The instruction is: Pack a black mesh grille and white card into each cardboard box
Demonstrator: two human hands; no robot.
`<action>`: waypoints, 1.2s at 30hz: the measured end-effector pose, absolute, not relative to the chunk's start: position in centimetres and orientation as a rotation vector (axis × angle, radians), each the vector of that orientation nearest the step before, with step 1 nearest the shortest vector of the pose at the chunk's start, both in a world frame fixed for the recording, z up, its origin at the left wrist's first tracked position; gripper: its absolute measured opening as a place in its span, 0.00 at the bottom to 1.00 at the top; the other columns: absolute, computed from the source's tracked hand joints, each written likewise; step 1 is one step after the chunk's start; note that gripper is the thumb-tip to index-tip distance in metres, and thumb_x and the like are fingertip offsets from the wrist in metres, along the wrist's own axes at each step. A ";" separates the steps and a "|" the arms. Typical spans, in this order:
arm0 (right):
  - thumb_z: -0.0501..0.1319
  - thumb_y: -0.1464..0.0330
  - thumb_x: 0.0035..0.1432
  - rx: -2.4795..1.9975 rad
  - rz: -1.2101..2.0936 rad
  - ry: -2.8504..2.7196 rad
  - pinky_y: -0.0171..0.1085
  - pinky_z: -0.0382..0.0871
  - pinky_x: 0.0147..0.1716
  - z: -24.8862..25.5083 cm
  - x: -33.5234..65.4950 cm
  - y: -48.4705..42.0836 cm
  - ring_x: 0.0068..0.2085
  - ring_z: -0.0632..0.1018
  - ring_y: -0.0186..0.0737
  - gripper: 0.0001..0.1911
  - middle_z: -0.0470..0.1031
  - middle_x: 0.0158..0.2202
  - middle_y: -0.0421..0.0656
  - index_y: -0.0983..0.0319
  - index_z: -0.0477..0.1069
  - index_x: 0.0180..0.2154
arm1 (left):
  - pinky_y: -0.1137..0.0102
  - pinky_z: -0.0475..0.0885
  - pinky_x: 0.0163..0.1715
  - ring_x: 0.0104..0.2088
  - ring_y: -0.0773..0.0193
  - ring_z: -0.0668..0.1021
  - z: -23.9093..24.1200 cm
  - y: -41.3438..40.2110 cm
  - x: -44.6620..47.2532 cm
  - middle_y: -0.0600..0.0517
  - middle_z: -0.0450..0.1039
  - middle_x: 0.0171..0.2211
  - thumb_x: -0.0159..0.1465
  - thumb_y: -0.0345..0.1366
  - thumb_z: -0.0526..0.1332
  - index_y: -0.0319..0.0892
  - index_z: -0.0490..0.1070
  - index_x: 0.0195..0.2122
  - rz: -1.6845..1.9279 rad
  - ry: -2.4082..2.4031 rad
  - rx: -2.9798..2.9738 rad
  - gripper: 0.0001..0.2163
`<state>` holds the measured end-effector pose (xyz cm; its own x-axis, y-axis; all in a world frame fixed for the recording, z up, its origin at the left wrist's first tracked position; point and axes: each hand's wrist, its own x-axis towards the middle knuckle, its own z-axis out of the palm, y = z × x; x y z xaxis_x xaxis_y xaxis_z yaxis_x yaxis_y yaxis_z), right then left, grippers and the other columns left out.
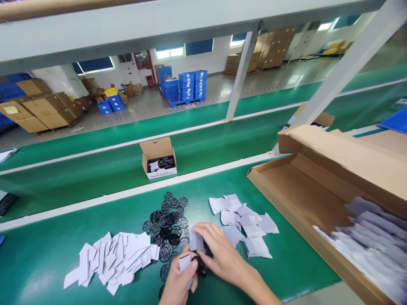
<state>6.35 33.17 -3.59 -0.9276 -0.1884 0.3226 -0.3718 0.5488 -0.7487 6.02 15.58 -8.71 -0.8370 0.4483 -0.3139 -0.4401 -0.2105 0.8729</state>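
Observation:
Both hands meet low in the middle over the green mat [57,250]. My left hand [178,283] pinches a small white paper slip [185,263] between thumb and fingers. My right hand [219,254] grips a small grey-white pouch [196,240] and presses on a round black plastic part [200,267] between the hands. Just beyond the hands lies a heap of black ring-shaped parts [167,220]. Flat white slips [114,256] are scattered to the left, and a pile of small pouches [244,224] lies to the right.
A large open cardboard box [305,190] at the right holds several filled pouches [375,237]. A small open carton [159,159] with dark items stands on the green conveyor belt [95,169] beyond. White frame posts [241,72] rise behind; stacked cartons and blue crates fill the hall.

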 end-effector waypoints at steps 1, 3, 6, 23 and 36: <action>0.50 0.74 0.60 0.505 1.371 -2.578 0.47 0.62 0.53 -3.3 6.6 32.9 0.55 0.64 0.50 0.23 0.62 0.54 0.48 0.58 0.59 0.57 | 0.79 0.51 0.13 0.15 0.82 0.62 -8.3 15.7 5.9 0.45 0.73 0.40 0.53 0.54 0.69 0.37 0.75 0.32 2.103 1.481 -0.005 0.22; 0.50 0.73 0.63 0.463 1.459 -2.557 0.47 0.61 0.55 -3.4 7.0 32.7 0.57 0.62 0.49 0.22 0.61 0.56 0.48 0.58 0.58 0.58 | 0.79 0.52 0.14 0.16 0.82 0.62 -7.6 15.9 5.6 0.44 0.73 0.41 0.53 0.54 0.70 0.37 0.75 0.34 2.126 1.478 -0.028 0.22; 0.51 0.70 0.65 0.370 1.499 -2.563 0.49 0.58 0.58 -4.7 7.1 33.1 0.60 0.58 0.50 0.22 0.57 0.60 0.49 0.58 0.57 0.61 | 0.78 0.55 0.16 0.17 0.81 0.63 -7.1 16.1 5.2 0.41 0.71 0.47 0.55 0.53 0.69 0.38 0.75 0.38 2.127 1.496 0.002 0.22; 0.52 0.65 0.68 0.273 1.417 -2.623 0.51 0.67 0.47 -7.6 4.6 34.0 0.48 0.70 0.54 0.10 0.68 0.47 0.49 0.59 0.65 0.49 | 0.65 0.71 0.44 0.42 0.54 0.79 -7.7 15.6 7.8 0.40 0.79 0.40 0.62 0.47 0.62 0.37 0.78 0.35 1.828 1.633 0.570 0.16; 0.56 0.65 0.61 0.081 1.684 -2.364 0.49 0.68 0.48 -9.7 2.8 31.1 0.47 0.72 0.53 0.18 0.70 0.47 0.49 0.61 0.63 0.53 | 0.65 0.72 0.45 0.45 0.53 0.79 -9.8 17.6 9.4 0.43 0.77 0.48 0.56 0.39 0.63 0.40 0.80 0.35 1.505 1.557 0.829 0.11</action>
<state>2.84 31.15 -9.74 -0.9702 0.0925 0.2240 -0.1815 0.3351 -0.9245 9.40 17.57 -9.77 -0.4654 0.8792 -0.1022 -0.0725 0.0772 0.9944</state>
